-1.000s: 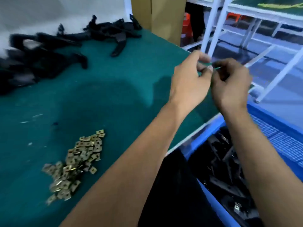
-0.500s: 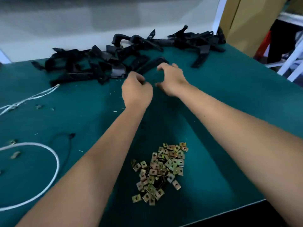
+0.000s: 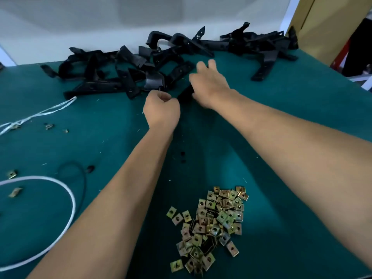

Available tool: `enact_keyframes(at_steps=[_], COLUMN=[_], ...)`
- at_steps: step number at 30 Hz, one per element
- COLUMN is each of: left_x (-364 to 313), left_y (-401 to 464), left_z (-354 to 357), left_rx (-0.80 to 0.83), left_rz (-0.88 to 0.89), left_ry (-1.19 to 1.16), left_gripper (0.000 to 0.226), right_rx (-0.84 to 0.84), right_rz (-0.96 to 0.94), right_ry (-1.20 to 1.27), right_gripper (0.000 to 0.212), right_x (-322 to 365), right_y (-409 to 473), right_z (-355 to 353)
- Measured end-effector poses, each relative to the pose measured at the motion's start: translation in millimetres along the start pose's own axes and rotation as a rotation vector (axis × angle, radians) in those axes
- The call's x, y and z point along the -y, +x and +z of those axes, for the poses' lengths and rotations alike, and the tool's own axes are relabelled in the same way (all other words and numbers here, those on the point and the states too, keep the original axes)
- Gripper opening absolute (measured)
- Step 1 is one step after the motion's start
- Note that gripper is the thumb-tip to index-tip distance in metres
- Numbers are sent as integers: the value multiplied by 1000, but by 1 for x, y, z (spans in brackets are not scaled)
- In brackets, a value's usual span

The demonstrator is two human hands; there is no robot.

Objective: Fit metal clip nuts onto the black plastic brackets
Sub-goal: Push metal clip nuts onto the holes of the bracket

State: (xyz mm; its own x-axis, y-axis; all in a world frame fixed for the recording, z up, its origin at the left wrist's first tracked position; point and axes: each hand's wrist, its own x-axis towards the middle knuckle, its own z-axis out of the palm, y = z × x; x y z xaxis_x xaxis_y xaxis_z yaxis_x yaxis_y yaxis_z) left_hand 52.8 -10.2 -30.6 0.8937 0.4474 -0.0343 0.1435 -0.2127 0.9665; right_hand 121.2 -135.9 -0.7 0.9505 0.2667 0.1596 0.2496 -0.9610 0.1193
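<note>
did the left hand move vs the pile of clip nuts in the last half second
Yes. The left hand has drawn back from the bracket heap, slightly nearer the clip nut pile.

right hand (image 3: 209, 85) holds a black bracket (image 3: 186, 94) | left hand (image 3: 161, 109) curled just beside it | bracket pile (image 3: 128, 71) far | clip nuts (image 3: 211, 224) near on green counter (image 3: 302, 117)

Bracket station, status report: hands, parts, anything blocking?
Left hand curled, contents unseen. Right hand on a black bracket beside the pile. Clip nuts heaped near, untouched. Nothing blocking.
</note>
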Motion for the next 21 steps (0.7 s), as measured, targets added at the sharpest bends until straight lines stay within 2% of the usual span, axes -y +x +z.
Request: enact_keyframes(at_steps=[3,5,8,10,12,13,14,16,17,18,20,21], left_x=[1,3,4,5,9,11,14,22,25,27,27,26], left_y=[-4,-8,-21,-30,-40,-43,-45,-46,-46,-46,-47,-48], left_z=[-6,-12,-24,-31,-40,-45,-49,-56,-59,-61,-64,-65], left_rx=[-2,44,234,338,365,352,321,213,152,102,64,74], left_rz=[-10,14,78,152,198,209,221,211,177,131,19,-35], left_ry=[-39,-82,-126,-168,-261,-271,-246,-198,-223,-283,-462,-551], left_gripper=[16,22,45,46,27,17,11,14,15,13,7,5], right_rx=[-53,-166,-324,-241,-105,-84,-101,-120,-38,143,617,785], right_rz=[-46,-56,-30,-51,-62,-53,-31,-6,-21,-67,-147,-167], right_ry=[-24,117,600,984,1242,1269,1217,990,876,782,603,525], right_gripper=[16,20,17,15,6,4,13,24,22,18,13,12], right_x=[0,0,13,24,33,34,32,18,10,3,-5,-5], right_y=[-11,-20,-38,-50,-62,-67,-72,-84,-92,-102,-122,-132], right_z=[-6,-13,-36,-51,-55,-57,-58,-60,-62,-65,-65,-65])
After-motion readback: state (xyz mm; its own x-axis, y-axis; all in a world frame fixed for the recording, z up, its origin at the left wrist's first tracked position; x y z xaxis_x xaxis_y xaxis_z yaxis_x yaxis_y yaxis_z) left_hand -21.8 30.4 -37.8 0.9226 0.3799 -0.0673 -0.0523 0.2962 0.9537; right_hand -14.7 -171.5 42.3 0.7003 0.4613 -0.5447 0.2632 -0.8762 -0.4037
